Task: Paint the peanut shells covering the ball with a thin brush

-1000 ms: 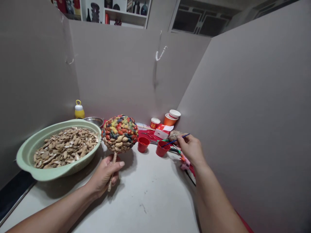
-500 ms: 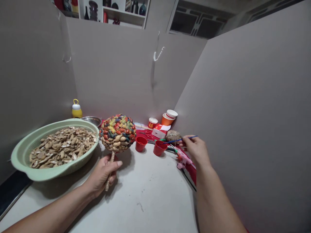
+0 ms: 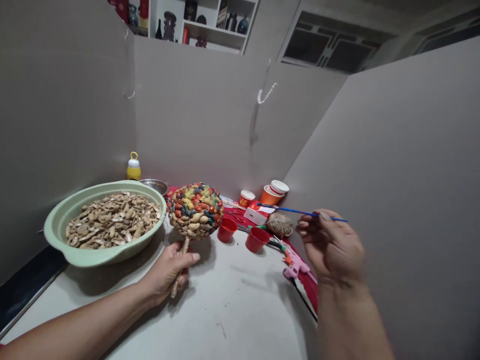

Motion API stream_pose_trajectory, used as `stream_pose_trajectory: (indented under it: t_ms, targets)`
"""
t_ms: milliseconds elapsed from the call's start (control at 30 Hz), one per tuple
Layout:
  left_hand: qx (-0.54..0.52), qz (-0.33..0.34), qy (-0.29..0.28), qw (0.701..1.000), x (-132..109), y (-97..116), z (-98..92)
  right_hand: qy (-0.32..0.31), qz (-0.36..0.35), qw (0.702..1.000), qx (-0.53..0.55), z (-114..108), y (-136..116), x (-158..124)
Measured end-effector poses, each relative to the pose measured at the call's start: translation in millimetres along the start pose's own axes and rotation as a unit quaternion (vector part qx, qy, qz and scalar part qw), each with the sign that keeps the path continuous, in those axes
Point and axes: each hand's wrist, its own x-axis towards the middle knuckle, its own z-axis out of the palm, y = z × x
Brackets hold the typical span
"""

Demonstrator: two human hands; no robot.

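My left hand (image 3: 170, 270) is wrapped round the twine-bound stem of a ball covered in peanut shells (image 3: 195, 210). The upper shells are painted red, yellow, blue and green, while the lower ones are bare. A thin blue paintbrush (image 3: 296, 212) is pinched in my right hand (image 3: 332, 240), its tip pointing left, raised above the table. Two small red cups stand right of the ball: the nearer cup (image 3: 257, 240) and the other cup (image 3: 227, 231). The brush tip is apart from both cups and from the ball.
A green colander (image 3: 56, 232) full of peanut shells (image 3: 112, 220) stands at left. Behind are a yellow bottle (image 3: 133, 169), a metal bowl (image 3: 155, 186) and stacked paper cups (image 3: 275, 191). A twine ball (image 3: 279, 225) and pink glue gun (image 3: 296, 265) lie at right. Grey panels enclose the table.
My right hand has lifted the paintbrush out of the nearer red cup and turned it higher. The left hand still holds the peanut-shell ball by its stem. The view has shifted left.
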Motion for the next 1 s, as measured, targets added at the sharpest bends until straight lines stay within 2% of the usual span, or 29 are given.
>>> stream_pose_trajectory:
  t_ms: [167,300,500,1000]
  targets:
    - [0.007,-0.011,0.006,1.0,-0.8,-0.7,-0.1,-0.064,-0.019,0.998,0.014,49.8,-18.5,-40.7]
    - [-0.002,-0.014,0.005,1.0,0.0,-2.9,-0.9,-0.091,-0.035,0.995,0.005,71.0,-20.1,-67.4]
    - [0.011,-0.021,0.002,1.0,0.7,-4.2,-2.1,-0.116,-0.077,0.99,-0.027,76.9,-14.8,-83.9]
    - [0.022,-0.022,0.0,1.0,-1.0,-3.8,-1.7,-0.107,-0.113,0.985,-0.076,80.9,-15.3,-79.3]
